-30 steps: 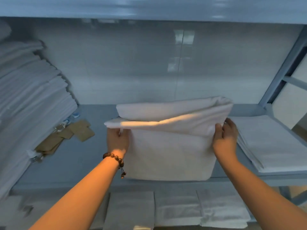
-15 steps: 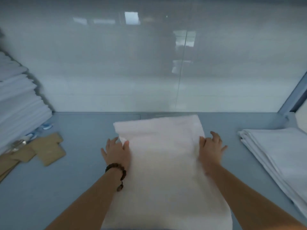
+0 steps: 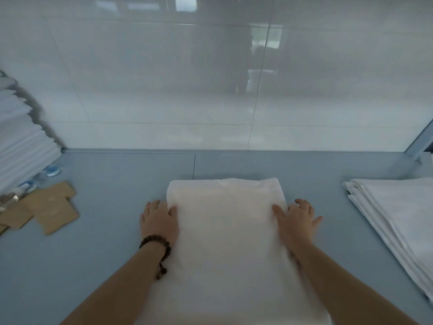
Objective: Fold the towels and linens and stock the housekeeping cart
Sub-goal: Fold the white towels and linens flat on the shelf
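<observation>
Resting lengthwise in the lower centre of the frame, the folded white towel [image 3: 225, 242] is lying flat on the blue-grey shelf [image 3: 105, 266], its far short edge pointing toward the white tiled wall [image 3: 164, 90] and its near end running off the bottom edge

Left hand [image 3: 159, 221] is lying palm down at the towel's left edge, fingers straight and close together, thumb side touching the cloth; it is gripping nothing. A dark bead bracelet [image 3: 155, 242] is sitting on that wrist, one short strand hanging toward the shelf

Right hand [image 3: 297, 221] is lying palm down at the towel's right edge, fingers spread and loose, the inner ones resting on the cloth, the outer ones over the bare shelf; it is gripping nothing either. The two hands are sitting well apart, the full width of the towel between them

At the left edge of the frame a tall stack of white linens [image 3: 21, 146] is leaning against the wall. Below it, brown paper packets [image 3: 51, 209] are lying overlapped on the shelf, and small blue-capped items [image 3: 52, 171] are showing at the foot of the stack, too blurred to identify

At the right edge a low pile of folded white sheets [image 3: 398, 219] is lying apart from the towel
</observation>
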Demonstrator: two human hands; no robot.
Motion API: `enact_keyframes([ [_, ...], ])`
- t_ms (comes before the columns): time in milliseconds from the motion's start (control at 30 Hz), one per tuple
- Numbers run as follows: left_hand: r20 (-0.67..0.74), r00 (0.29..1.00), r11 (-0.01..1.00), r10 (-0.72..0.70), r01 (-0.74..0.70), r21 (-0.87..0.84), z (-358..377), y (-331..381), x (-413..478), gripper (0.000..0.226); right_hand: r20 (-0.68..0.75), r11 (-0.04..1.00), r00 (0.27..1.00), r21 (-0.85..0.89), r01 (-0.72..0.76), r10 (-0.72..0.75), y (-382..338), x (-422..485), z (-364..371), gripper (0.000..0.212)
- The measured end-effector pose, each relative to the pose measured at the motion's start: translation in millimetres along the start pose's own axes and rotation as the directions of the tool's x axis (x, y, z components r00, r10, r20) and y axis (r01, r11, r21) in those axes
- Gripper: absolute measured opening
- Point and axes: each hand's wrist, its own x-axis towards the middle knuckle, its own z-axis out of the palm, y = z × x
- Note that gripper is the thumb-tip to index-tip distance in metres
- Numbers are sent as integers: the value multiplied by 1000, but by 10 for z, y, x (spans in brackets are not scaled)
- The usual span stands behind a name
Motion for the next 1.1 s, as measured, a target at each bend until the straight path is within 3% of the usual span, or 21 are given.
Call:
enact_keyframes([
  [100,29,998,993,-55,51,111,-3,43,-19,48,-15,996,999,-83,29,-30,-40,-36,-10,54],
  [200,-39,999,985,-23,29,172,-11,172,-40,49,-33,963,978,-181,198,-207,-66,-13,-20,56],
  [300,-29,971,958,238,-229,174,57,347,-55,61,-8,879,910,-261,399,-415,-146,-10,25,60],
  [400,97,900,868,424,-435,240,225,526,-85,67,38,845,890,-298,445,-455,-280,1,108,64],
  [600,201,911,883,360,-402,241,503,550,-13,80,149,844,878,-244,478,-455,-428,61,324,70],
  [867,236,924,904,302,-356,238,362,458,-450,84,180,828,866,-254,499,-467,-243,-215,315,72],
  [1000,262,934,921,242,-306,241,235,469,-800,71,224,825,859,-251,506,-459,-182,-527,208,63],
  [1100,243,923,919,299,-347,186,169,636,-971,56,292,782,779,-138,608,-554,-308,-759,184,53],
])
